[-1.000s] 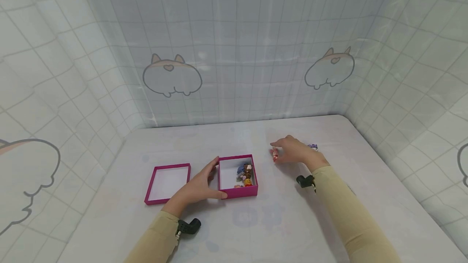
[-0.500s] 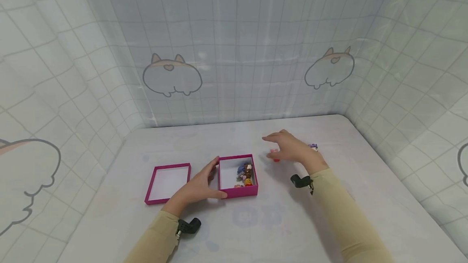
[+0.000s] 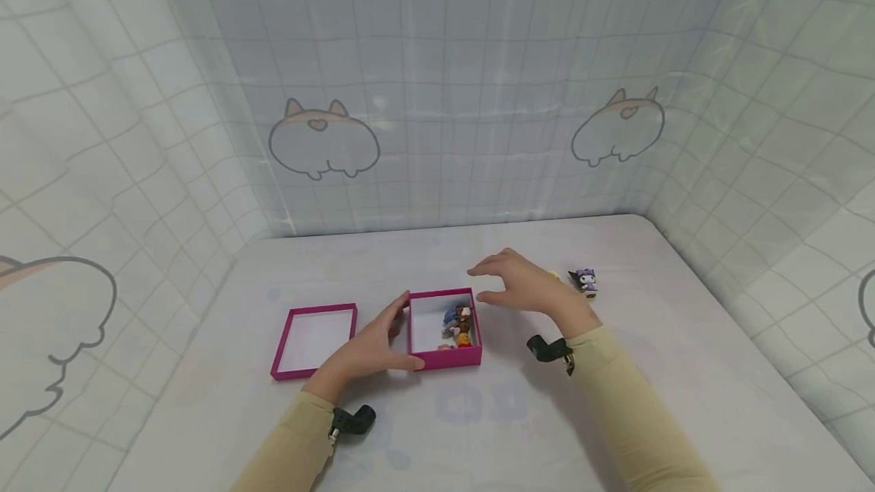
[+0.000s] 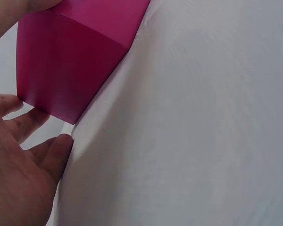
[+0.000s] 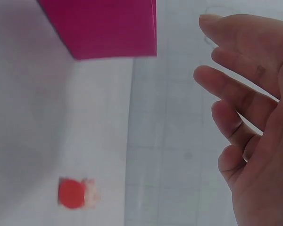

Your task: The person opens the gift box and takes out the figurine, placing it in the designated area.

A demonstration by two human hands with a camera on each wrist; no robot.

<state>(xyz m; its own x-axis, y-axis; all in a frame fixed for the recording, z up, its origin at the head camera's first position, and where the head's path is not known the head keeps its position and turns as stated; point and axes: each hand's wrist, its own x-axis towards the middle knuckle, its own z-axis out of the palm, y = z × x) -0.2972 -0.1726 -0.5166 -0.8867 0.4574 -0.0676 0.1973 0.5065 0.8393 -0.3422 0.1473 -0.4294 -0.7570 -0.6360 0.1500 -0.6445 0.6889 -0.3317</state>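
My left hand point(image 3: 365, 351) holds an open magenta box point(image 3: 447, 360) at its left side, thumb at the near corner and fingers at the far one. Several small toy figures point(image 3: 459, 325), blue, brown, yellow and pink, lie along the box's right side. Just beyond the box's right wall hovers my right hand point(image 3: 522, 285), thumb and fingers spread apart, holding nothing. In the right wrist view a pink toy figure with a round red base point(image 5: 71, 193) is on the table; the right hand hides it in the head view.
Left of the box lies its magenta-rimmed lid point(image 3: 279, 351). A purple, black and white toy figure point(image 3: 585, 282) stands right of the right wrist. Something yellow point(image 3: 554, 275) is mostly hidden behind that wrist. A tiled-pattern curtain point(image 3: 437, 135) surrounds the table.
My right hand has moved left from the pink toy figure toward the box, its fingers spread wider, uncovering the purple figure. The left hand and box have stayed put.
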